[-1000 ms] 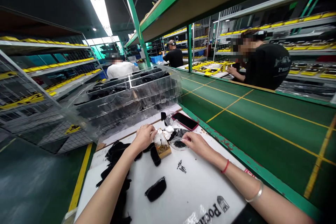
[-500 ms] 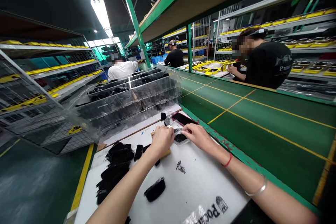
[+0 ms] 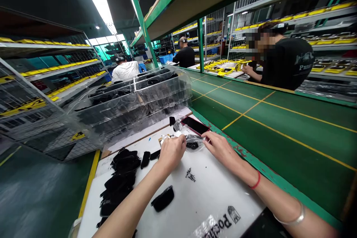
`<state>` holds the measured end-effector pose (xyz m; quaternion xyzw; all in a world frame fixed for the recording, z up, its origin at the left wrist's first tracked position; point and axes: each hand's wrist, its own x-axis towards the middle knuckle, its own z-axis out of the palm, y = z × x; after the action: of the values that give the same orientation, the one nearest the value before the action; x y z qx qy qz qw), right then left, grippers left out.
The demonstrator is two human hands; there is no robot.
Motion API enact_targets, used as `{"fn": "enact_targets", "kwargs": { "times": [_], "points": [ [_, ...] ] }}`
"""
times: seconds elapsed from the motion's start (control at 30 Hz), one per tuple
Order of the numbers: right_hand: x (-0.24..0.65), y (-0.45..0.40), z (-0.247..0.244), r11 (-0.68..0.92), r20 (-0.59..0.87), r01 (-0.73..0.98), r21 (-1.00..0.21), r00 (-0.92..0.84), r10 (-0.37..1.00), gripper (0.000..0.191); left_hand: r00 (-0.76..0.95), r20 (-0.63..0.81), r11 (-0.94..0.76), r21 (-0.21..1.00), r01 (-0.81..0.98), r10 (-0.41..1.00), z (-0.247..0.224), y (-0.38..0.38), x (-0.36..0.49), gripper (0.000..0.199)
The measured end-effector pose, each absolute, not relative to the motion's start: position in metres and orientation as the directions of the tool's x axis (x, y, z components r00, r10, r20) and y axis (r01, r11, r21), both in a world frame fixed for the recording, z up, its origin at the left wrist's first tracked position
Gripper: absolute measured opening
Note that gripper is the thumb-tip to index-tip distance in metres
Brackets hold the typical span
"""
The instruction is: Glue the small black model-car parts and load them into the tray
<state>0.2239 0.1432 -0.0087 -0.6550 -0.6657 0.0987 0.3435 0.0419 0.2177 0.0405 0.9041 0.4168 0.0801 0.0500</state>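
Just below the middle of the head view, I find a clear bag (image 3: 195,148) with small black bits in it, over a white board (image 3: 214,189). I take that bag as the hub of my clock. At 3 o'clock the right hand (image 3: 221,150) pinches the bag's edge with thumb and fingers; a red string (image 3: 256,179) circles its wrist. At 9 the left hand (image 3: 172,151) is curled, fingertips right by the bag's rim, and I cannot tell whether they grip anything. A phone (image 3: 195,125) lies at 12, just beside the bag. At 6 I see some thin black sticks (image 3: 190,175), and at 7 a black pad (image 3: 162,198) lies by itself. Toward 8 there is a heap of black pads (image 3: 119,180), beside the left forearm. Stacked clear bins (image 3: 119,109) with black pieces stand at 10; a green belt (image 3: 251,126) with yellow lines runs past at 2. Farther off I count 3 people: a person in white (image 3: 125,70) toward 10, and 2 in black, at 12 and 2.
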Motion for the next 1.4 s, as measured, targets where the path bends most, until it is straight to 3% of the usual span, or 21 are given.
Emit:
{"fn": "enact_targets", "kwargs": {
  "times": [0.3, 0.37, 0.47, 0.57, 0.73, 0.87, 1.0, 1.2, 1.4],
  "points": [
    [0.214, 0.133, 0.01, 0.154, 0.478, 0.785, -0.6, 0.198, 0.856, 0.015, 0.577, 0.096, -0.58, 0.257, 0.773, 0.811, 0.042, 0.223, 0.04, 0.017],
    [0.204, 0.122, 0.006, 0.221, 0.481, 0.752, -0.621, 0.143, 0.865, 0.015, 0.566, 0.095, -0.569, 0.266, 0.778, 0.819, 0.04, 0.223, 0.04, 0.018],
    [0.184, 0.107, -0.016, 0.338, 0.355, 0.674, -0.657, -0.119, 0.927, 0.019, 0.564, 0.095, -0.566, 0.277, 0.777, 0.82, 0.036, 0.223, 0.04, 0.018],
    [0.166, 0.102, -0.044, 0.333, 0.186, 0.702, -0.629, -0.28, 0.942, 0.032, 0.573, 0.094, -0.575, 0.275, 0.771, 0.814, 0.034, 0.222, 0.039, 0.018],
    [0.152, 0.104, -0.06, 0.347, 0.089, 0.793, -0.501, -0.352, 0.932, 0.03, 0.601, 0.091, -0.602, 0.257, 0.756, 0.794, 0.035, 0.221, 0.036, 0.017],
    [0.149, 0.1, -0.051, 0.389, 0.138, 0.779, -0.492, -0.371, 0.918, 0.028, 0.614, 0.087, -0.615, 0.245, 0.75, 0.784, 0.037, 0.22, 0.037, 0.018],
    [0.147, 0.103, -0.049, 0.383, 0.1, 0.789, -0.48, -0.384, 0.918, 0.021, 0.631, 0.092, -0.633, 0.231, 0.739, 0.77, 0.038, 0.218, 0.037, 0.018],
    [0.149, 0.118, -0.054, 0.299, 0.052, 0.74, -0.603, -0.337, 0.94, 0.018, 0.645, 0.098, -0.649, 0.211, 0.731, 0.758, 0.036, 0.219, 0.035, 0.018],
    [0.168, 0.122, -0.05, 0.087, -0.044, 0.604, -0.792, -0.199, 0.979, 0.014, 0.634, 0.078, -0.635, 0.207, 0.744, 0.769, 0.038, 0.22, 0.033, 0.02]
  ]
}}
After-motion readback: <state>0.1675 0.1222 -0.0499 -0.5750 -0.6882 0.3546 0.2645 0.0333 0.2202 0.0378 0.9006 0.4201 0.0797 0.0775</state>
